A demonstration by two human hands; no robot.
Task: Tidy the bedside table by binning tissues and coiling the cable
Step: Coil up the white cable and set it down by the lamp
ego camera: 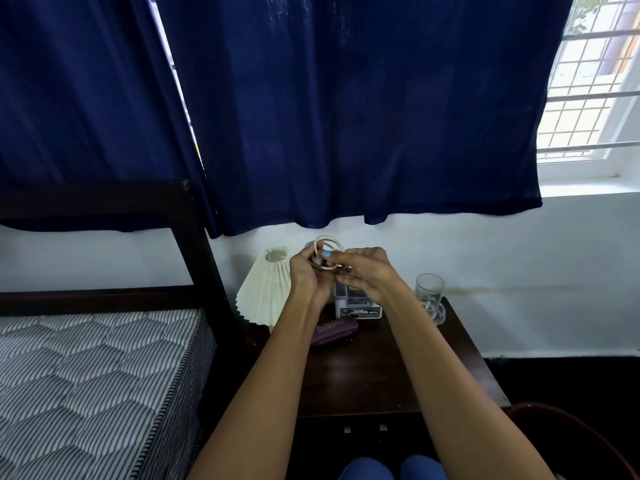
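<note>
A white cable [328,241] is wound into small loops, held up above the back of the dark wooden bedside table [360,372]. My left hand [308,271] grips the loops from the left, thumb across them. From the right, my right hand [367,271] pinches the same coil with its fingers curled. Both hands hover over the table, in front of the white wall. No tissues are visible on the tabletop.
A pleated cream lampshade [266,289] stands at the table's back left. A small white box [360,304], a purple case [334,330] and a glass on a coaster [429,294] sit behind. Bed at left; a dark red bin rim [568,427] at lower right.
</note>
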